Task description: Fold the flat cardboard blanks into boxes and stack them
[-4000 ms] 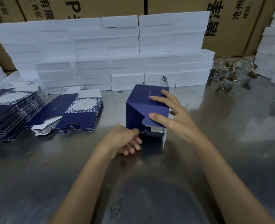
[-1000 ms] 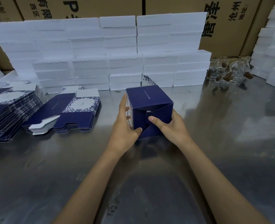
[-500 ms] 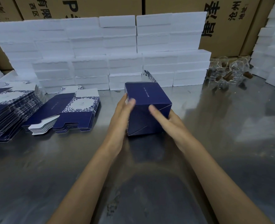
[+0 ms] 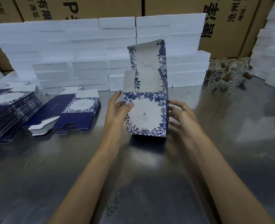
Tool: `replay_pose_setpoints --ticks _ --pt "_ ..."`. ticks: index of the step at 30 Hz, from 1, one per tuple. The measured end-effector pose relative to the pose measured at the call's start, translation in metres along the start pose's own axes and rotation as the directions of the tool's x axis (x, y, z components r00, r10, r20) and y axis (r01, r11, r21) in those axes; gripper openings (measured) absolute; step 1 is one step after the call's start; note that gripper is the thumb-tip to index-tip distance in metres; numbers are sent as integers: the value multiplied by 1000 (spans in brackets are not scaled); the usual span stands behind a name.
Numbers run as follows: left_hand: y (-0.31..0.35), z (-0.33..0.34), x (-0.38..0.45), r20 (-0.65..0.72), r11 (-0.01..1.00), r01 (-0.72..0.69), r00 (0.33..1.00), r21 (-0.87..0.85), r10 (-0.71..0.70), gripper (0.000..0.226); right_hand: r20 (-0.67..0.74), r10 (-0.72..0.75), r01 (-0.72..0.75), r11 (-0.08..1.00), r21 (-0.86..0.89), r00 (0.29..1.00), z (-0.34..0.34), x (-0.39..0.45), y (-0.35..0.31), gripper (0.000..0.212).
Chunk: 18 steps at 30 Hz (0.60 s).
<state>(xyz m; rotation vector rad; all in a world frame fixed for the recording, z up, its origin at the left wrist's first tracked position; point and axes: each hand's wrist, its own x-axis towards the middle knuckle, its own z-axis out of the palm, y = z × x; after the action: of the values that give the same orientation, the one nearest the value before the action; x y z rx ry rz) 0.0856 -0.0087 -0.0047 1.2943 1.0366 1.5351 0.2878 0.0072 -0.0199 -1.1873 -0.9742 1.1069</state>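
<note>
A folded box with a white front and blue floral border stands upright on the metal table, its lid flap raised at the back. My left hand holds its left side, thumb across the front face. My right hand is at the box's right edge with fingers spread and loosely bent; whether they touch the box is unclear. Flat navy-and-white blanks lie in a small pile to the left and a taller stack at the far left.
A wall of white foam blocks runs across the back of the table, with brown cartons behind it. More foam blocks stand at the right. Clear glass pieces lie at the back right.
The box has been turned over from its navy bottom to stand upright, showing the white floral front and open lid. Both hands shifted to its sides.
</note>
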Motion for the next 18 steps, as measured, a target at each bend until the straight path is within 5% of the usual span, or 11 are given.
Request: replay_pose_setpoints --ticks 4,9,18 --pt "1 2 3 -31 999 53 998 -2 -53 38 64 59 -64 995 78 996 2 -2 -5 63" --pt "2 3 -5 -24 995 61 998 77 -60 25 154 -125 122 992 29 980 15 -16 -14 99" --pt "18 3 -11 42 991 93 994 101 -97 26 58 -171 170 985 20 984 33 -31 -13 73"
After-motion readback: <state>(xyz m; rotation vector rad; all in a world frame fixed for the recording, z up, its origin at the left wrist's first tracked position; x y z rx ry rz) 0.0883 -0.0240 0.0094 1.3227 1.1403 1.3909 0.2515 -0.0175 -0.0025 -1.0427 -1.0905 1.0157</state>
